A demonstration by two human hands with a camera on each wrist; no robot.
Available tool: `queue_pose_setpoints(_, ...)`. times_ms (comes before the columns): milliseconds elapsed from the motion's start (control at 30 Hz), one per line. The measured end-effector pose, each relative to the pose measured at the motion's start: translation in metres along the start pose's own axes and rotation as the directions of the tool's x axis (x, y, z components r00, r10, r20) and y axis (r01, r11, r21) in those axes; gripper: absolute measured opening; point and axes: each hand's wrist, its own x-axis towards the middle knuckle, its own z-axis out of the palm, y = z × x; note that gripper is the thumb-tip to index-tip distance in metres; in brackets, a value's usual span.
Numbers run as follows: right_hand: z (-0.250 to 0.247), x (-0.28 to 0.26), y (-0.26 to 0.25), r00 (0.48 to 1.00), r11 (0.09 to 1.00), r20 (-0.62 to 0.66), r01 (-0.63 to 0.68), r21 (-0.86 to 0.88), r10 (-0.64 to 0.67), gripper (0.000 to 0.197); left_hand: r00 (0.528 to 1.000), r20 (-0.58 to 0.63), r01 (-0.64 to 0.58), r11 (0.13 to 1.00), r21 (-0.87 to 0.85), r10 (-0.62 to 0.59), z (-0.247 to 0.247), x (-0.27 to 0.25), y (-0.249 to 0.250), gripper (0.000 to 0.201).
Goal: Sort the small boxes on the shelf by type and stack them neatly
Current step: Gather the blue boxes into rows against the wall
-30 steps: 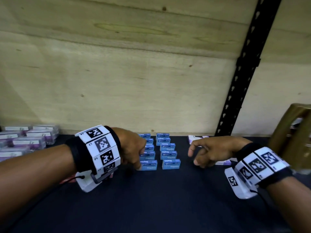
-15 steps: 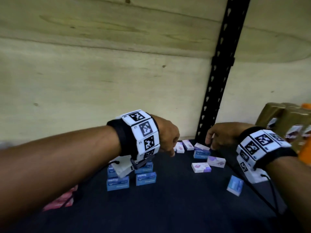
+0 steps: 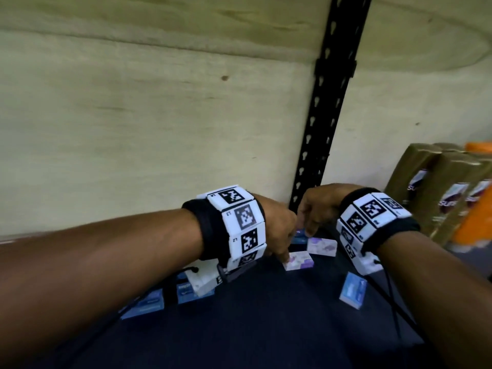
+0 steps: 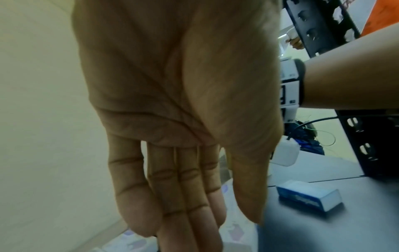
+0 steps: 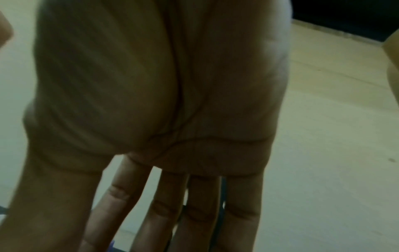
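On the dark shelf [image 3: 266,328], two white-and-purple boxes lie loose near the upright, one at the front [image 3: 299,261] and one behind it [image 3: 322,246]. My left hand [image 3: 282,251] reaches down with straight fingers, and its fingertips touch the front box; the left wrist view shows the open palm [image 4: 194,221] above white-and-purple boxes [image 4: 235,230]. My right hand [image 3: 308,227] hangs open just behind, over a blue box [image 3: 299,233]; its fingers [image 5: 200,218] are spread straight. Another blue box [image 3: 352,288] [image 4: 308,196] lies apart at the right. Blue boxes [image 3: 149,304] sit in rows under my left forearm.
A black perforated upright [image 3: 330,123] stands against the plywood back wall, right behind my hands. Brown cartons [image 3: 436,193] and an orange pack [image 3: 476,209] stand at the far right. A thin cable [image 3: 394,302] trails from my right wrist band.
Both hands have moved right, away from the blue rows, and come down close together onto the loose boxes by the upright. The left fingers now touch a white-and-purple box.
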Motion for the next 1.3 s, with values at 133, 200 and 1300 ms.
queue_pose_setpoints(133, 0.001, 0.0, 0.002, 0.999, 1.0, -0.045, 0.018, 0.001, -0.018, 0.014, 1.0, 0.009, 0.009, 0.999, 0.037, -0.009, 0.005, -0.004, 0.012, 0.034)
queue_pose_setpoints(200, 0.0, -0.005, 0.004, 0.996, 1.0, -0.092, 0.018, -0.006, -0.018, 0.016, 1.0, -0.009, 0.006, 0.998, 0.057, -0.006, 0.007, -0.007, 0.014, 0.035)
queue_pose_setpoints(1300, 0.008, -0.079, 0.009, 0.984, 0.995, -0.151, -0.091, 0.033, 0.095, 0.021, 0.996, -0.086, 0.019, 0.997, -0.075, -0.026, 0.045, -0.019, 0.028, 0.036)
